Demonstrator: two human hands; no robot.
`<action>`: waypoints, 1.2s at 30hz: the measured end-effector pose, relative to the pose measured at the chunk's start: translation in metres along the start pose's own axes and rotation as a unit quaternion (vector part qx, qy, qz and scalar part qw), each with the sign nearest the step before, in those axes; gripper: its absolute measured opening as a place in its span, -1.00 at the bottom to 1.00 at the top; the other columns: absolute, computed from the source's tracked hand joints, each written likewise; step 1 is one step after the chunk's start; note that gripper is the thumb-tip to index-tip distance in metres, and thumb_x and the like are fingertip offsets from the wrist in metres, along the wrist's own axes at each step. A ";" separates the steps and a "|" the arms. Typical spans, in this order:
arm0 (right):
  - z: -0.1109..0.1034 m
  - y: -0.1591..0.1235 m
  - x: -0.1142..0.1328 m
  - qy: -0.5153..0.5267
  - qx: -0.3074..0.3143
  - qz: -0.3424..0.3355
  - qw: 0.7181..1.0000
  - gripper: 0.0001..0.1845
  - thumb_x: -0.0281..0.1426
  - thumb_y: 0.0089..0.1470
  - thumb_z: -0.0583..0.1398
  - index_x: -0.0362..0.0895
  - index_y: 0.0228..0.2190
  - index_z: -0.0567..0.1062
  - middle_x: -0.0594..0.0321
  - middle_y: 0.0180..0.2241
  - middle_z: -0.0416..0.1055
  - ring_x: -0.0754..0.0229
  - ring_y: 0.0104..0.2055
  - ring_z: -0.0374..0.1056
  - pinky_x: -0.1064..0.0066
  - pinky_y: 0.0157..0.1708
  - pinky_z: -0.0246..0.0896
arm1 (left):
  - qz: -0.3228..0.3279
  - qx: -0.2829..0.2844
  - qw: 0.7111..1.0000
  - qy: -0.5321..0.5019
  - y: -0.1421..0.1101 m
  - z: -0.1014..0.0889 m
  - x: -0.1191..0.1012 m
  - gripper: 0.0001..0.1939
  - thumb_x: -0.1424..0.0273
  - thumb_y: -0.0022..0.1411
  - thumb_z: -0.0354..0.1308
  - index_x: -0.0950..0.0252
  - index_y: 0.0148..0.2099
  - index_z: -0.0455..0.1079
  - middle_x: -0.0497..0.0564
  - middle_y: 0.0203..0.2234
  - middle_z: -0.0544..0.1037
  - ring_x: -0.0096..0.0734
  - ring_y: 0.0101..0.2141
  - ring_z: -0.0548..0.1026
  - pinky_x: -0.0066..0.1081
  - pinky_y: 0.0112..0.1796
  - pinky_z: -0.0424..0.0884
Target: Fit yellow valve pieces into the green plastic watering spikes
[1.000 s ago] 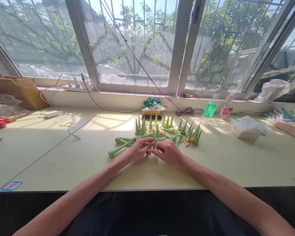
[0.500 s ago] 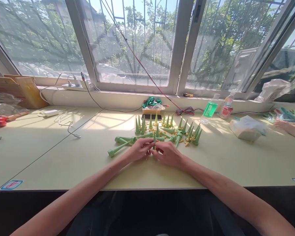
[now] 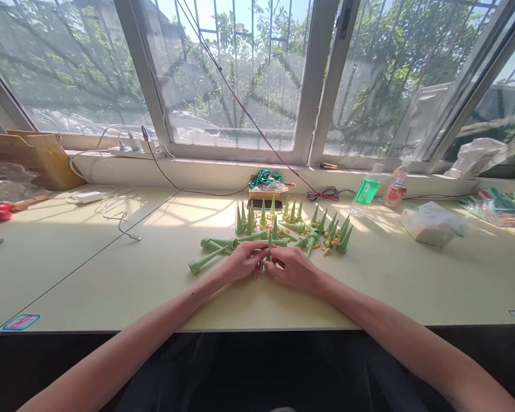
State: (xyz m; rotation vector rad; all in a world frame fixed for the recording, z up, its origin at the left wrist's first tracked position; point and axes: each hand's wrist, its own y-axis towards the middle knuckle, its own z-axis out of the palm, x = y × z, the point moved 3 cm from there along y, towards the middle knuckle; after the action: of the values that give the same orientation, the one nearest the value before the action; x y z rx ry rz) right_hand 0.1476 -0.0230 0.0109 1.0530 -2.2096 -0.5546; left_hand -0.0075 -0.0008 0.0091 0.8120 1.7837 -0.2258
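Close together near the middle of the table, my left hand [image 3: 246,258] and my right hand [image 3: 294,266] both have their fingers closed around one green plastic watering spike [image 3: 270,240]. Its pointed end sticks up between them, while its lower part is mostly hidden by my fingers. Beyond my hands, several similar spikes stand point up, such as a green spike [image 3: 345,240] at the right of the group. Others lie on their sides, among them a long green spike [image 3: 206,260] left of my left hand. Small yellow pieces [image 3: 327,251] are scattered between them.
A dark phone [image 3: 264,204] lies behind the spikes, before a small box [image 3: 266,191] of green cord. To the right stand a green-labelled bottle [image 3: 366,193], a pink-labelled bottle [image 3: 396,189] and a tissue pack [image 3: 433,223]. A white cable [image 3: 122,220] lies at left.
Another person's hand at the far right edge has drawn out of view almost entirely. My hands stay nearly in place around the spike, with only slight finger movement.
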 end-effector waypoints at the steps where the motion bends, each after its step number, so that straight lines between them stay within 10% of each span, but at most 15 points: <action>1: 0.000 0.000 0.000 -0.002 0.001 0.002 1.000 -0.73 -0.37 0.17 0.16 -0.11 -0.56 0.33 0.37 -0.61 0.23 0.31 -0.57 0.13 0.43 -0.36 0.20 | 0.000 -0.001 1.000 0.001 0.000 0.000 0.000 -0.57 0.09 0.36 0.02 0.39 -0.18 0.45 0.02 -0.50 0.48 -0.54 -0.64 0.40 -0.56 -0.64 0.39; 36: 0.001 -0.001 -0.013 -0.019 0.001 0.068 0.998 -0.62 -0.21 0.17 0.22 -0.14 -0.58 0.34 0.38 -0.63 0.20 0.34 -0.58 0.04 0.47 -0.49 -0.06 | -0.013 -0.093 0.993 0.065 0.001 -0.005 -0.002 -0.60 0.08 0.36 -0.01 0.33 -0.30 0.34 -0.12 -0.65 0.31 -0.55 -0.67 0.34 -0.59 -0.68 0.23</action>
State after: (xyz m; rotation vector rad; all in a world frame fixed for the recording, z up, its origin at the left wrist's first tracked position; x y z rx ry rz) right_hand 0.1535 -0.0128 0.0053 0.8927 -2.2947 -0.5164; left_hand -0.0101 0.0015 0.0130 0.6817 1.9058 -0.0227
